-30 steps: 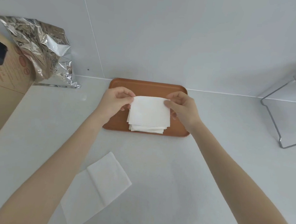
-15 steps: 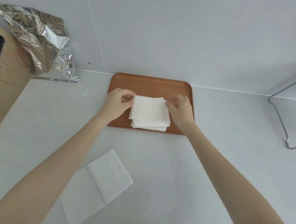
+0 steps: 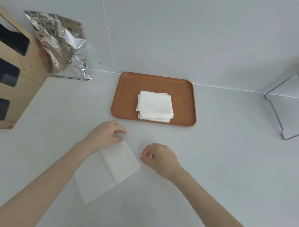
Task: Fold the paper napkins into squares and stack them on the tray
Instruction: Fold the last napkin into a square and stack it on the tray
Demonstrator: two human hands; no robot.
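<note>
1. On the white desk (image 3: 212,171) an unfolded napkin (image 3: 105,170) lies flat in front of the person, with one crease running down its middle. It is turned at an angle: its long axis runs from the near left up toward the far right, so the far corners point toward the tray (image 3: 126,97).

2. The left hand (image 3: 104,136) sits at the napkin's far left corner, fingers (image 3: 121,131) curled together in a loose pinch right at the edge. They touch or nearly touch the paper, but I cannot tell from here whether they have hold of it.

3. The right hand (image 3: 159,158) hovers just beside the far right corner, thumb and forefinger drawn close as if to pinch. A sliver of desk shows between them and the paper, so it holds nothing.

4. The stack of folded napkins (image 3: 154,106) rests on the wooden tray, toward its right and near edge, well apart from both hands, with edges a little uneven.

5. The left hand is the nearer of the two to the sheet. I would judge the next step to be gripping both far corners and folding along the crease, which calls for the right hand to close the small gap leftward first.

6. A foil bag (image 3: 61,41) and a cardboard box (image 3: 12,71) stand off to the left, clear of the work.
</note>
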